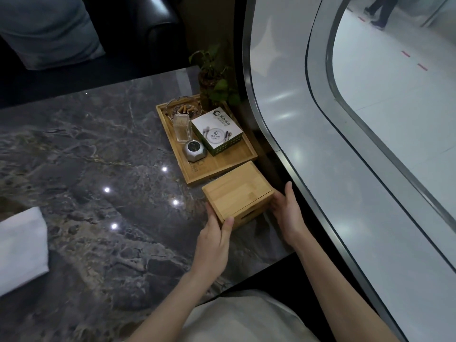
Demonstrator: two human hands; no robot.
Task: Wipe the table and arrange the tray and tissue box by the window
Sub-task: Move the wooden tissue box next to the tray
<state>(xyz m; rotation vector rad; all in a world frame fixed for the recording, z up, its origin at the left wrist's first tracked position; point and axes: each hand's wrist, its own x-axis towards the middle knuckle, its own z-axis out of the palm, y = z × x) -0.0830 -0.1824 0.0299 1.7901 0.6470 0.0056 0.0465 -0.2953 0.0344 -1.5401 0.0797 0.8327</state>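
Observation:
A bamboo tissue box (237, 193) stands on the dark marble table (98, 169), just in front of the wooden tray (229, 164) and close to the window. My left hand (214, 240) grips the box's near left corner, thumb on the front face. My right hand (287, 213) presses flat against its right side. The tray sits by the window and holds an ashtray with butts (183, 108), a clear toothpick holder (182, 128), a grey call bell (194, 150) and a white-and-green napkin box (217, 130).
A folded white cloth (22, 248) lies at the table's left edge. A small potted plant (214, 77) stands behind the tray. The curved window frame (278, 144) runs along the right. A dark sofa with a cushion (49, 28) is across the table.

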